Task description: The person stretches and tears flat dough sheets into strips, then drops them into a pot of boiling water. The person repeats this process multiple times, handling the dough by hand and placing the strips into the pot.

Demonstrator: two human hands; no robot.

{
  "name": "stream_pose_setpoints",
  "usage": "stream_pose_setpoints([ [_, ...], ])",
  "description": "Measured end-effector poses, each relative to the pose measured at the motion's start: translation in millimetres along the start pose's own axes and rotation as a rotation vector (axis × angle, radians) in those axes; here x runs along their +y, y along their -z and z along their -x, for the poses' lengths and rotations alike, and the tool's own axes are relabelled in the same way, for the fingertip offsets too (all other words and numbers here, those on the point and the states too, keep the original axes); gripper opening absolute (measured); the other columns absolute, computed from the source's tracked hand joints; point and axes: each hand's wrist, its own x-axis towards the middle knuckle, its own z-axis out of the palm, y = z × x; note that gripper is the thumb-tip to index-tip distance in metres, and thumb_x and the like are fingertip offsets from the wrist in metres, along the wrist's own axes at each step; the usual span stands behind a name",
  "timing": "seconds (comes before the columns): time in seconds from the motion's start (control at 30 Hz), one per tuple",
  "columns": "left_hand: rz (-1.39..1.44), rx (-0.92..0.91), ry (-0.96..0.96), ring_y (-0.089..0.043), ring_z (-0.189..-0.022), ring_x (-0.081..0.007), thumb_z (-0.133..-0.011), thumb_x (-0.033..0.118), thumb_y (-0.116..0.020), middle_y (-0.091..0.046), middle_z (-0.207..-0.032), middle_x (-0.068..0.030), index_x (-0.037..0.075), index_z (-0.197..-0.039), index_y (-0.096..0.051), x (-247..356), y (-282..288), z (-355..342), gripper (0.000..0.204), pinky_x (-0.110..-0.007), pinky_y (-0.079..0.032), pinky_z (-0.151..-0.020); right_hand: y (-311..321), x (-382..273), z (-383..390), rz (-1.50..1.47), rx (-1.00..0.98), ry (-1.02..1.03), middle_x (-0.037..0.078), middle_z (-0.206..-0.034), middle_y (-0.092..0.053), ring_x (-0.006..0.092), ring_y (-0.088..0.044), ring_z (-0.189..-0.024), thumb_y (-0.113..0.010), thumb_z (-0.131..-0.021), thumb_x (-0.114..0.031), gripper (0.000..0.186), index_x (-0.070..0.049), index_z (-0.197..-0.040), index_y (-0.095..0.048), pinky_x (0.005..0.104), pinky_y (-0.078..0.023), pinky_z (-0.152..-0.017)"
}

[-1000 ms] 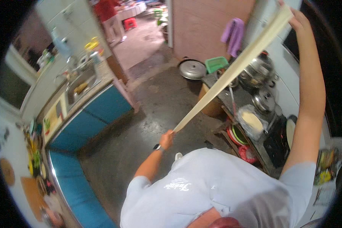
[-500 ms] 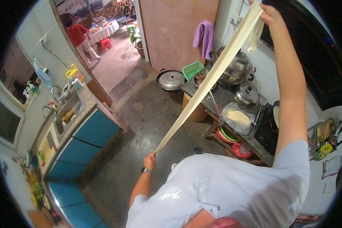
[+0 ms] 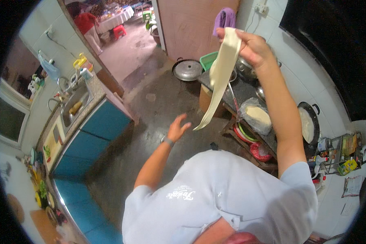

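My right hand is raised at upper right, gripping a long pale strip of dough that hangs down toward the middle, its lower end loose. My left hand is open, fingers apart, just left of that dangling end and not touching it. Behind and below the dough is a dark counter with a bagged pale lump and steel pots, partly hidden by my right arm. A black pan with pale contents sits at the counter's right.
A steel sink is set in the left counter, above blue cabinets. A lidded pan and green basket sit near the door. A person in red stands outside the doorway by a white-covered table.
My left hand has let go of the strip's lower end and moved up and right. My right hand has come lower and leftward, and the strip now dangles shorter from it.
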Motion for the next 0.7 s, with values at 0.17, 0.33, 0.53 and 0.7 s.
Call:
stream_pose_setpoints([
  [0.17, 0.379, 0.145, -0.182, -0.054, -0.098, -0.0204, -0.074, 0.018, -0.066, -0.056, -0.105, -0.0097, 0.003, -0.112, -0.050, 120, 6, -64, 0.043, -0.031, -0.042, -0.084, -11, 83, 9, -0.182, -0.047, -0.144, 0.023, -0.122, -0.044, 0.0299, -0.048, -0.110, -0.034, -0.091, -0.011, 0.040, 0.016, -0.121, -0.032, 0.0402, -0.038, -0.096],
  [0.33, 0.534, 0.086, -0.080, -0.054, -0.069, -0.0097, -0.078, 0.023, -0.065, -0.058, -0.081, -0.0032, 0.000, -0.093, -0.058, 144, 7, -79, 0.028, -0.024, -0.044, -0.063, -11, 125, 6, -0.277, 0.026, -0.171, 0.024, -0.117, -0.048, 0.0312, -0.051, -0.106, -0.036, -0.090, -0.009, 0.036, 0.015, -0.117, -0.036, 0.0409, -0.042, -0.091],
  [0.53, 0.716, -0.016, 0.150, -0.046, -0.055, -0.0042, -0.083, 0.028, -0.059, -0.054, -0.064, 0.0030, 0.000, -0.079, -0.061, 180, 33, -63, 0.028, -0.020, -0.036, -0.048, 33, 145, -12, -0.352, 0.306, -0.044, 0.025, -0.107, -0.053, 0.0332, -0.054, -0.099, -0.041, -0.089, -0.014, 0.031, 0.009, -0.111, -0.041, 0.0452, -0.043, -0.088],
  [0.7, 0.579, -0.161, 0.240, -0.043, -0.054, -0.0039, -0.082, 0.028, -0.059, -0.051, -0.063, 0.0031, 0.001, -0.077, -0.061, 203, 74, -47, 0.028, -0.021, -0.032, -0.046, 93, 200, -24, -0.662, 0.484, -0.099, 0.023, -0.104, -0.056, 0.0323, -0.054, -0.099, -0.042, -0.090, -0.017, 0.035, 0.011, -0.111, -0.042, 0.0437, -0.042, -0.089],
])
